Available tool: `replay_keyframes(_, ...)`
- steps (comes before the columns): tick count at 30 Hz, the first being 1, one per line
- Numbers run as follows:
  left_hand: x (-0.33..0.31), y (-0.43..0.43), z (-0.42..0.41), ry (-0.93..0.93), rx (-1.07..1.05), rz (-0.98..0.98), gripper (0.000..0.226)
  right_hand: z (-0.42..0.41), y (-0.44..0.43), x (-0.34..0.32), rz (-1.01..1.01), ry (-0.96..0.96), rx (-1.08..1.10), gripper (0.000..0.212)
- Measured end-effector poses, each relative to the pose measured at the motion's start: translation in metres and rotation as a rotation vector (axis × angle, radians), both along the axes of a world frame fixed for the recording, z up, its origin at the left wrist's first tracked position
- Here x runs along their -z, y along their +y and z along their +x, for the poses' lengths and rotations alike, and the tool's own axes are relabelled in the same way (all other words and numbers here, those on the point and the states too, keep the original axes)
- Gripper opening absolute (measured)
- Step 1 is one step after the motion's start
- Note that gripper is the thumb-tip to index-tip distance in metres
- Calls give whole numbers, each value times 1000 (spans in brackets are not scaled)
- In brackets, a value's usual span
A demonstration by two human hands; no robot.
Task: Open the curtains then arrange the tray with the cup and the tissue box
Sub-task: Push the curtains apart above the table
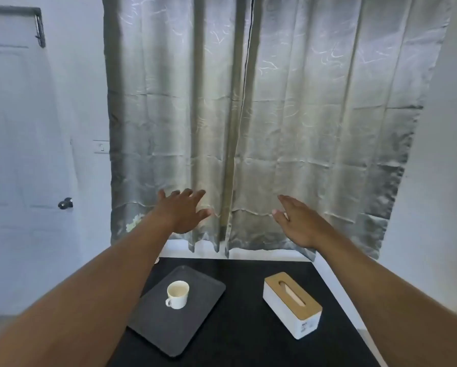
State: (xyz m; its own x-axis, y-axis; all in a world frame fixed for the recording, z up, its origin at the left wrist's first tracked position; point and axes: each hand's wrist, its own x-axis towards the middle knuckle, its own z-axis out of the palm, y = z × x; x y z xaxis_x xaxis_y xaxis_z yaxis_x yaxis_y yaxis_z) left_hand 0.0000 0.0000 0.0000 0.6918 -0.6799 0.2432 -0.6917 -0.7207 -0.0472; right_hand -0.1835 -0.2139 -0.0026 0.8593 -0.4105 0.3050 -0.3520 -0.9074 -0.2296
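Two grey-green curtains hang drawn together, the left panel and the right panel meeting at a seam near the middle. My left hand is stretched out with fingers spread, just left of the seam near the lower hem. My right hand is held flat and open, just right of the seam. Neither hand holds fabric. Below on the black table sits a dark grey tray with a white cup standing on it. A white tissue box with a wooden lid lies to the right, off the tray.
The black table stands against the wall under the curtains. A white door with a dark knob is at the left. A wall switch sits beside the left curtain. White wall lies to the right.
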Motion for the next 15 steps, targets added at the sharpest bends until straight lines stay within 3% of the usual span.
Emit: replay_keyframes(15, -2, 8, 126, 21, -75, 11, 68, 155, 0, -3, 44, 73, -86, 63)
